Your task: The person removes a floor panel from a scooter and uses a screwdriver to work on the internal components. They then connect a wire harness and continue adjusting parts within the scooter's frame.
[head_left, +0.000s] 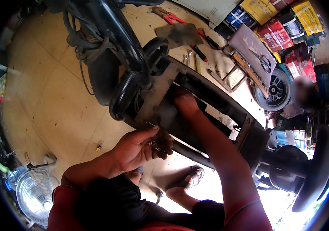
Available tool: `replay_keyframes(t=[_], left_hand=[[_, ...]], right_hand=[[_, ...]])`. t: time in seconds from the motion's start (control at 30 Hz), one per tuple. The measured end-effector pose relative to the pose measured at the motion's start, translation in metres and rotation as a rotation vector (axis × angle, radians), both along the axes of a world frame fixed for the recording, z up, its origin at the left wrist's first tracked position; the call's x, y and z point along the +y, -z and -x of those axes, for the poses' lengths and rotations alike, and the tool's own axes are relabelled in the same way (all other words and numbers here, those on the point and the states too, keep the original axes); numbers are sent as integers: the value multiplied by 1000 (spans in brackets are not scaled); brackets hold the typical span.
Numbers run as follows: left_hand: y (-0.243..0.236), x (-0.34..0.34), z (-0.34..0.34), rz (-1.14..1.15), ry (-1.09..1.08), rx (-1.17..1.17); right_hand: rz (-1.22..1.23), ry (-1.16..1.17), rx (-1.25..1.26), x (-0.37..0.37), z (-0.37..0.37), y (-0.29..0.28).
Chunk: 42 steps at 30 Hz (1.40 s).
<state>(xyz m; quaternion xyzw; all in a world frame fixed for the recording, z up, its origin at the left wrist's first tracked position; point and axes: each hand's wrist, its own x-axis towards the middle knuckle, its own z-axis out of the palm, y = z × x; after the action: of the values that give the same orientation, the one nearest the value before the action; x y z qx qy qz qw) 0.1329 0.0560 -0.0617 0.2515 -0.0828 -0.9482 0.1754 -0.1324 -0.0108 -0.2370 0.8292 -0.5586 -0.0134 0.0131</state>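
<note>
Fingers of the left hand [139, 148] curl round metal bits [151, 143], still loose; the right hand [186, 102] is inside the uncovered frame [160, 90], its grip hidden.

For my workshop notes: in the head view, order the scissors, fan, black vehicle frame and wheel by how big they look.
Largest to smallest:
1. Black vehicle frame
2. Fan
3. Wheel
4. Scissors

Real sizes may differ, since nearness varies.

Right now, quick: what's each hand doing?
Left hand: loosely curled, holding small metal pieces.
Right hand: inside the dark frame; fingers lost in shadow, grip cannot be told.
</note>
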Motion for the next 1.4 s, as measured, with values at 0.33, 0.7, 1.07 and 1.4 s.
replay_keyframes(t=[0.33, 0.7, 1.07, 1.4], left_hand=[[0, 0, -10, -9, -8, -37], [-7, -5, -10, -59, -85, -73], [-8, -2, -11, -53, 22, -34], [-16, -4, -19, 21, -40, -125]], right_hand=[[-34, 91, -96, -6, -19, 8], [-403, 494, -1087, 68, -52, -216], [-78, 55, -290, 7, -14, -45], [-89, -4, -115, -30, -55, -12]])
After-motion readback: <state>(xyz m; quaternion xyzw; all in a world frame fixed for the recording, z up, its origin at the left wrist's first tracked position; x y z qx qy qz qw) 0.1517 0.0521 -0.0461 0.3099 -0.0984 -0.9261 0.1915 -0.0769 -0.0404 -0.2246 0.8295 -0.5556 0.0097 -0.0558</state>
